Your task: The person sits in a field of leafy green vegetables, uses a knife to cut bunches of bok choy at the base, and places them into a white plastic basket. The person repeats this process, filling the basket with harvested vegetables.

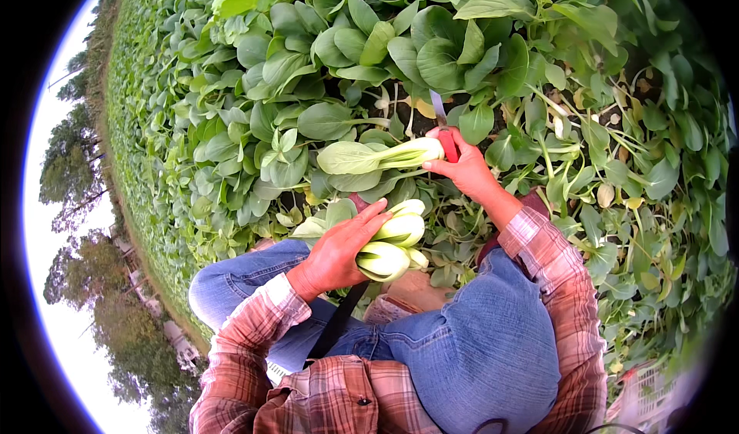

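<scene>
Several heads of bok choy (398,229) with pale stalks lie in my left hand (340,252), their white bases facing right and the leaves partly hidden behind the fingers. My right hand (467,168) grips a knife by its red handle (448,144); the blade (438,106) points away from me toward the growing plants. Between the same hand's thumb and fingers is the base of one more bok choy (398,156), its leaves pointing left. Just beyond the blade stands a rooted bok choy plant (441,59) with broad dark green leaves.
Dense rows of leafy greens (231,99) fill the ground ahead and to the left. Cut stems and loose, partly yellowed leaves (606,163) litter the soil at right. A pale plastic crate (649,393) stands at the lower right. My bent, jeans-clad knees are close below both hands.
</scene>
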`<state>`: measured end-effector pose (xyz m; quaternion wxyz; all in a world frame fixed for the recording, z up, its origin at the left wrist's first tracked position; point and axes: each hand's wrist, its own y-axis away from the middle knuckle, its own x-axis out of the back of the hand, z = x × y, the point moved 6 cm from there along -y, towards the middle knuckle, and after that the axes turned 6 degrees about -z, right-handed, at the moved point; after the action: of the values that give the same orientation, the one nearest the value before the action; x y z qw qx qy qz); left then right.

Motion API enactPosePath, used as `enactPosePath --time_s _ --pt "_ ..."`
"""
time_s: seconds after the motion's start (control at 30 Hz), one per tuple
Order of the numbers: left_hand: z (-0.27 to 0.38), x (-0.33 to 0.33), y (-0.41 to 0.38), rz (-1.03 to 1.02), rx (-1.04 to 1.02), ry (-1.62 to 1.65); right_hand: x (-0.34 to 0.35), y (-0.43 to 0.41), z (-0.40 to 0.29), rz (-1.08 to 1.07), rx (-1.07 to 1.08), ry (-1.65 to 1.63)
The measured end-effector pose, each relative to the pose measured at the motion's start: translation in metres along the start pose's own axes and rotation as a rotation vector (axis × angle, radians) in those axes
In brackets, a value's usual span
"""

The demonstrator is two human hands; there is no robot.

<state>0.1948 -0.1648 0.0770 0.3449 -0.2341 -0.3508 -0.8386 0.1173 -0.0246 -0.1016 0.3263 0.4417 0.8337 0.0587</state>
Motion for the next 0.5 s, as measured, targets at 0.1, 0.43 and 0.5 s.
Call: enactPosePath --time_s 0.1,0.43,0.5 --pt "0.002 0.012 -0.012 0.072 0.051 0.098 -0.012 0.018 -0.01 -0.133 0.01 -0.104" --pt "-0.047 -0.005 -0.011 -0.236 0.446 1.151 -0.024 0.046 -0.038 -0.392 0.084 -0.313" --pt "-0.036 -0.009 -0.018 -0.204 0.327 1.28 -0.022 0.052 -0.039 -0.428 0.051 -0.295"
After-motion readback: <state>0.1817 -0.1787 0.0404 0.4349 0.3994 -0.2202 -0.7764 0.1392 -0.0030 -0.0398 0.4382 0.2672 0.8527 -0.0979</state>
